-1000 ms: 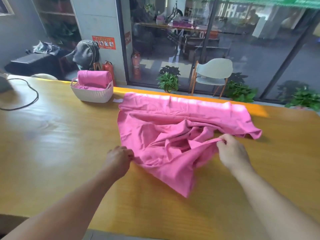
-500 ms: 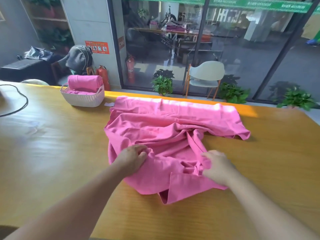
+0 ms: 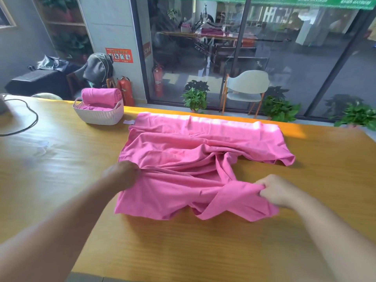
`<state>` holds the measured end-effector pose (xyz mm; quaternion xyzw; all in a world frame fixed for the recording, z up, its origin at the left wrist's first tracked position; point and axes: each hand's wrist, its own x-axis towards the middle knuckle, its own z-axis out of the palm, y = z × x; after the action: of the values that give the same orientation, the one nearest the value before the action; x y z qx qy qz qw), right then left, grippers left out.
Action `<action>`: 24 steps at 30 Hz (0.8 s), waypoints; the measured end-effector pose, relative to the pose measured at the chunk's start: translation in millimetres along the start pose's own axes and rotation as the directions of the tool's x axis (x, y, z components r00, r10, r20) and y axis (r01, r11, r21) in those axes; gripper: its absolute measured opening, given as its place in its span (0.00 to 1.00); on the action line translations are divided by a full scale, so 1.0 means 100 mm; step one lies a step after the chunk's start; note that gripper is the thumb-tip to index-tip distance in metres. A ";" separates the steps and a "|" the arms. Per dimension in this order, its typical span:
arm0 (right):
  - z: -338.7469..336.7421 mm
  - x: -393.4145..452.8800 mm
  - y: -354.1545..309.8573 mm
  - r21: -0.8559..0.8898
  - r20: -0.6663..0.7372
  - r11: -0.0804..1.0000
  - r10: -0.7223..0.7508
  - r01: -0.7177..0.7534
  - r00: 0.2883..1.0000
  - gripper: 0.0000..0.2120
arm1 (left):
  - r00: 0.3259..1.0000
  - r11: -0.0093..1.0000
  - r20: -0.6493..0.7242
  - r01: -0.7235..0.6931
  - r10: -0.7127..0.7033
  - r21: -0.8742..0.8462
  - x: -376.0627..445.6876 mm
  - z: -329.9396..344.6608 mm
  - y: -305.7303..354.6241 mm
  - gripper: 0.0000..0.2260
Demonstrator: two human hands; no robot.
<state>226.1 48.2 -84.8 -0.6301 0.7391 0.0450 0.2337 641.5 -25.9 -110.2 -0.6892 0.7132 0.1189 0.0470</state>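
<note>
Basket (image 3: 97, 119) far left on table (image 3: 61, 169), rolled cloth (image 3: 101, 95) inside. I read that as the finished pile, parked clear of work zone. Left hand (image 3: 122, 176): fingers curled, pinching left edge of pink cloth (image 3: 183, 159). Cloth rumpled mid-table, far half flat. Right hand (image 3: 278, 190): fingers clenched on bunched near-right corner. My read: hands apart to tension near edge for fold.

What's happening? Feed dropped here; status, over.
Left grip holds pink cloth, left edge. Right grip pinches near-right fold. Cloth rumpled. White basket far off, clear.
</note>
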 end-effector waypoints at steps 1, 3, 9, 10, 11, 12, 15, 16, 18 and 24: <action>-0.10 0.03 0.09 0.047 -0.022 0.999 0.011 -0.010 1.000 0.17 | 0.998 0.998 -0.031 0.058 -0.058 0.007 0.05 -0.05 -0.02 0.17; -0.27 0.07 0.29 0.093 -0.091 0.993 0.076 -0.068 0.993 0.17 | 0.970 0.977 -0.120 0.208 -0.211 -0.041 0.12 -0.15 -0.04 0.16; -0.37 0.21 0.93 -0.070 -0.134 0.873 0.471 -0.483 0.872 0.20 | 0.877 0.940 -0.344 0.287 -0.335 -0.183 0.13 -0.47 0.03 0.12; -0.34 0.22 0.97 -0.078 -0.158 0.843 0.517 -0.532 0.842 0.23 | 0.870 0.960 -0.413 0.211 -0.271 -0.185 0.08 -0.50 0.14 0.12; -0.31 0.22 0.94 -0.094 -0.200 0.839 0.511 -0.535 0.836 0.24 | 0.859 0.977 -0.479 0.098 -0.179 -0.189 0.00 -0.50 0.30 0.11; -0.27 0.23 0.87 -0.100 -0.259 0.873 0.440 -0.477 0.860 0.23 | 0.849 0.977 -0.522 -0.029 -0.088 -0.211 -0.10 -0.44 0.49 0.11; -0.05 0.23 0.45 -0.018 -0.306 0.999 0.032 -0.039 0.952 0.25 | 0.875 0.896 -0.418 -0.368 0.244 -0.249 -0.52 -0.06 1.14 0.15; 0.05 0.22 0.31 0.017 -0.250 0.997 -0.072 0.078 0.965 0.27 | 0.887 0.887 -0.293 -0.421 0.358 -0.189 -0.61 0.13 1.25 0.17; 0.23 0.21 0.08 -0.015 -0.082 0.982 -0.187 0.187 0.979 0.40 | 0.897 0.899 -0.065 -0.439 0.438 0.003 -0.68 0.51 1.30 0.33; 0.55 0.13 -0.07 -0.270 0.105 0.954 -0.104 0.129 0.989 0.15 | 0.851 0.825 -0.075 -0.476 0.519 0.305 -0.51 0.82 1.02 0.07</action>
<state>247.0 55.1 -136.8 -0.6963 0.6760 0.1621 0.1789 534.4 45.4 -167.3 -0.4725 0.8792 -0.0270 0.0539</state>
